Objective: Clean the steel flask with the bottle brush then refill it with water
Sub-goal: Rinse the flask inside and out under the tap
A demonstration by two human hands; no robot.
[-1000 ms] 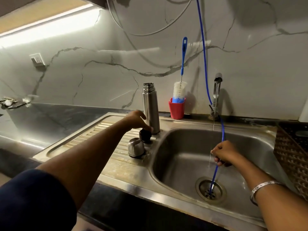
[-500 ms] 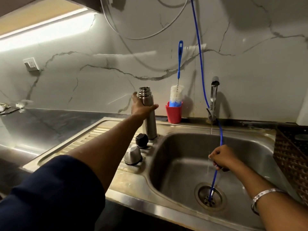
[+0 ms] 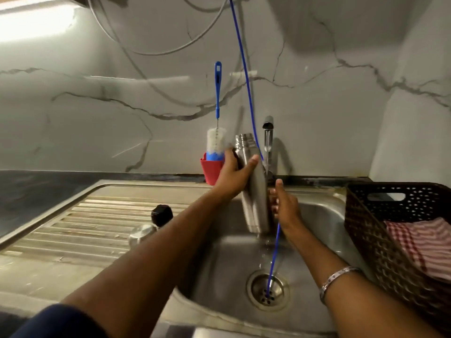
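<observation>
The steel flask (image 3: 253,186) hangs upright and open-topped over the sink basin (image 3: 219,264), just in front of the tap (image 3: 268,132). My left hand (image 3: 231,174) grips its upper body. My right hand (image 3: 284,203) is at the flask's lower right side with the thumb raised and the fingers against the steel. The bottle brush (image 3: 216,142), with a blue handle and white bristles, stands in a red cup (image 3: 211,172) behind my left hand. The flask's black stopper (image 3: 161,215) and steel cap (image 3: 141,234) lie on the drainboard.
A blue hose (image 3: 274,252) drops from above past the tap, behind my right hand, into the drain (image 3: 267,289). Water trickles below the flask. A dark woven basket (image 3: 380,240) with a red checked cloth (image 3: 422,242) stands right of the basin.
My left hand took the flask off the drainboard and carried it right, over the basin by the tap. My right hand rose from the hose to the flask's lower side.
</observation>
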